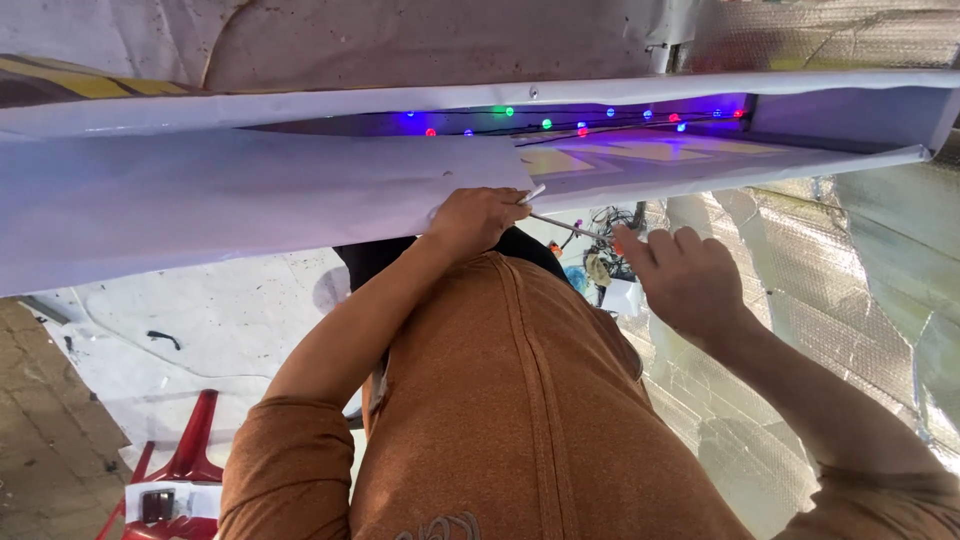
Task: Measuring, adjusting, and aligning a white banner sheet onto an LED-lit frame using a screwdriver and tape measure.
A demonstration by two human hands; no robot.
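Now the left hand (478,220) pinches the white sheet (230,195) at its edge. Thin, floppy stuff, best held there. Right hand (685,275), four o'clock, hovers open.

A red plastic stool (185,465) is seen at the near left, on a stained white floor sheet (230,320). Silver foil insulation (800,300) is spread along the right. A tangle of wires (605,235) is seen at the centre, beyond an orange shirt (520,420).
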